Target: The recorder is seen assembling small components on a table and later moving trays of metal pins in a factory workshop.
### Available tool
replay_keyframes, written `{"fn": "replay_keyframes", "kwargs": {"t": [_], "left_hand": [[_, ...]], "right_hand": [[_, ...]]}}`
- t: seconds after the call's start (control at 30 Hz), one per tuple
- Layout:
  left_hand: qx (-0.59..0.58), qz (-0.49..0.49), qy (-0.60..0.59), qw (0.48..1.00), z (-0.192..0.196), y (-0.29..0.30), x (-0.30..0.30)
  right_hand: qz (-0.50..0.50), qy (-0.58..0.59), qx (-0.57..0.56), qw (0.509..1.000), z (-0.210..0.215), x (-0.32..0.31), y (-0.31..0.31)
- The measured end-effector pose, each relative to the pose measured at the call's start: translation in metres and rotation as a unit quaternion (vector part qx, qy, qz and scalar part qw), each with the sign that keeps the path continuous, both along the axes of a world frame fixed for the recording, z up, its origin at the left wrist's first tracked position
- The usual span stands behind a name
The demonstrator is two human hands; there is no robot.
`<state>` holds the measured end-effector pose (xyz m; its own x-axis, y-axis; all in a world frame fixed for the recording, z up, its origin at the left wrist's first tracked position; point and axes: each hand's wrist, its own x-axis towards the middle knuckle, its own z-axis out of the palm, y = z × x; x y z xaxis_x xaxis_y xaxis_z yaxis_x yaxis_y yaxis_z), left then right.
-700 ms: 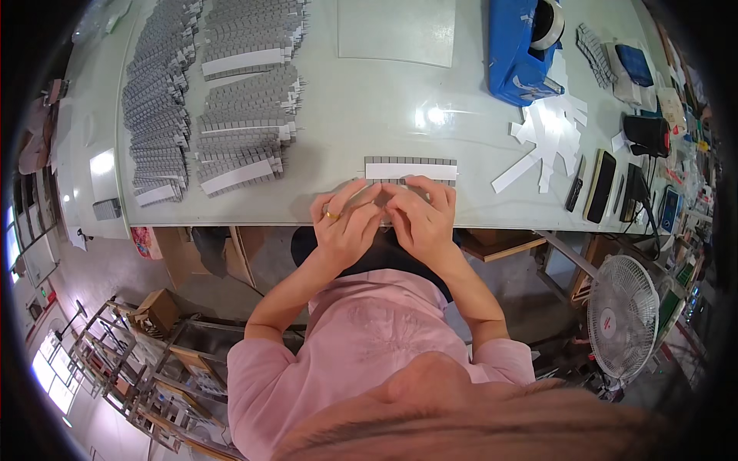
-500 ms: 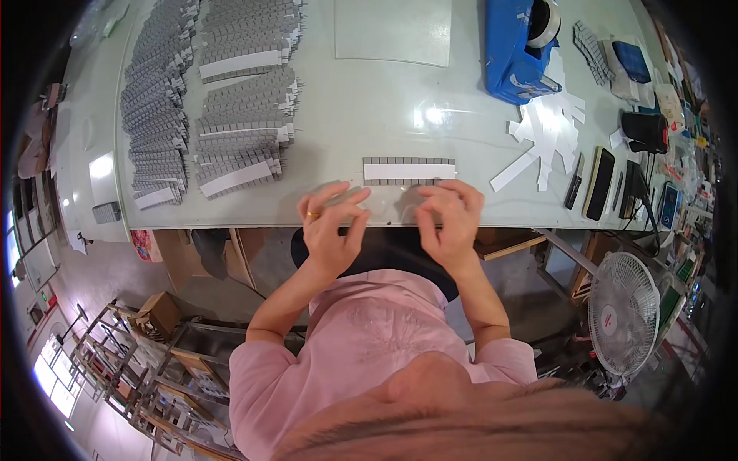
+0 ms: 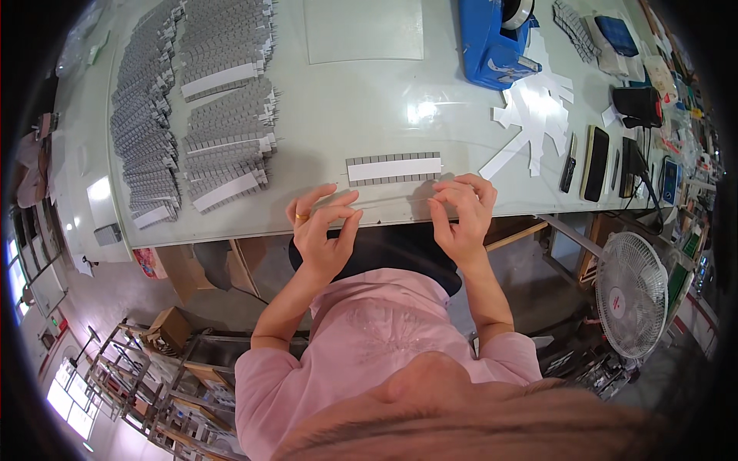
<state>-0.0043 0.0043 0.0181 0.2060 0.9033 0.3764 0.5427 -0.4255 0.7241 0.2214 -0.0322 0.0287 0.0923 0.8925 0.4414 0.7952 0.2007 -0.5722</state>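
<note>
My left hand (image 3: 323, 229), with a ring on one finger, and my right hand (image 3: 461, 211) hover apart at the near edge of the pale worktable (image 3: 346, 100). Their fingertips are pinched. A thin clear strip (image 3: 384, 201) seems stretched between them, though it is faint. Just beyond the hands lies a row of small grey blocks with a white band along it (image 3: 394, 168), flat on the table and touched by neither hand.
Stacks of similar grey rows (image 3: 223, 115) fill the table's left. A blue tape dispenser (image 3: 492, 38) and loose white paper strips (image 3: 534, 115) lie at the right, then dark flat tools (image 3: 596, 163). A white fan (image 3: 630, 296) stands lower right.
My hands were pressed together at the table edge below the grey row. They have since spread apart to left and right.
</note>
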Motion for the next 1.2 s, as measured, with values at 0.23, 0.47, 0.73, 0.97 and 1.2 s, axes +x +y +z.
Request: {"fn": "replay_keyframes", "kwargs": {"t": [0.23, 0.47, 0.73, 0.97, 1.2], "left_hand": [[0.105, -0.038, 0.099, 0.989, -0.012, -0.003, 0.012], [0.12, -0.041, 0.132, 0.983, -0.016, -0.004, 0.015], [0.116, -0.039, 0.14, 0.983, -0.017, -0.005, 0.015], [0.12, -0.038, 0.137, 0.982, -0.018, -0.006, 0.015], [0.11, -0.052, 0.13, 0.984, -0.014, -0.008, 0.019]], "right_hand": [[0.104, 0.011, -0.022, 0.994, -0.004, -0.029, 0.006], [0.103, -0.018, -0.007, 0.995, -0.016, -0.041, 0.014], [0.098, -0.031, -0.007, 0.995, -0.015, -0.041, 0.014], [0.098, -0.033, -0.005, 0.995, -0.016, -0.041, 0.012], [0.084, -0.023, 0.004, 0.996, -0.015, -0.038, 0.009]]}}
